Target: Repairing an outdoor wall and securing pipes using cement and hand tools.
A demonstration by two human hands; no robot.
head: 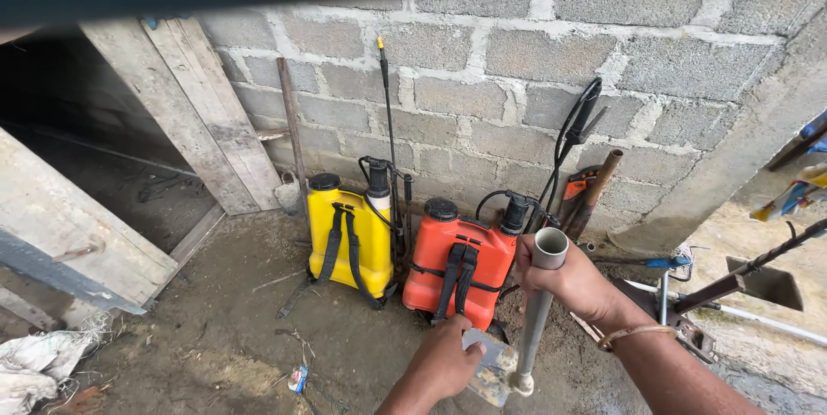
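My right hand (573, 281) grips the top of an upright grey plastic pipe (538, 312) that serves as a tool's handle. My left hand (448, 359) rests lower down, on the flat metal blade (491, 368) at the pipe's foot. Just beyond my hands, an orange backpack sprayer (457, 264) and a yellow backpack sprayer (351, 238) stand on the dirt floor against a grey block wall (517, 62), each with black straps and a spray lance leaning up the wall.
Wooden planks (198, 113) lean at a dark doorway on the left. A white sack (34, 363) lies at the lower left. Rusty poles (594, 191), a metal spade (758, 273) and white pipes (758, 320) crowd the right corner.
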